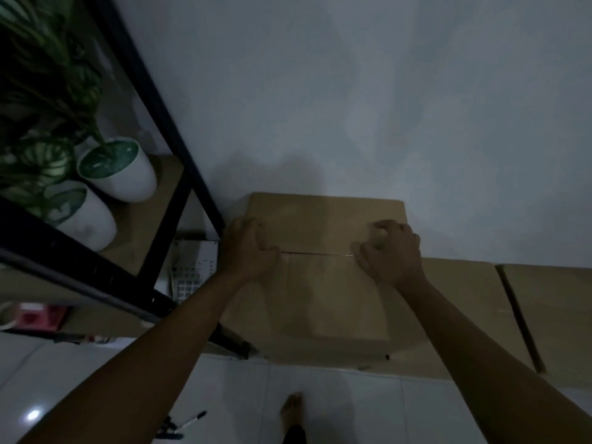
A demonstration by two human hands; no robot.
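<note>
Against a dim room's white wall, a cardboard box (pixel 323 219) is set under both hands. Its top seam is spanned between the left hand (pixel 250 248) and the right hand (pixel 389 251). Both are curled, and whether anything is gripped cannot be told.

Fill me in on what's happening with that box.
A person stands over a cardboard box against the wall, beside a black shelf. The left hand and right hand sit, fingers curled, at either end of the seam between its top flaps. It is too dim to tell whether they grip anything.
</note>
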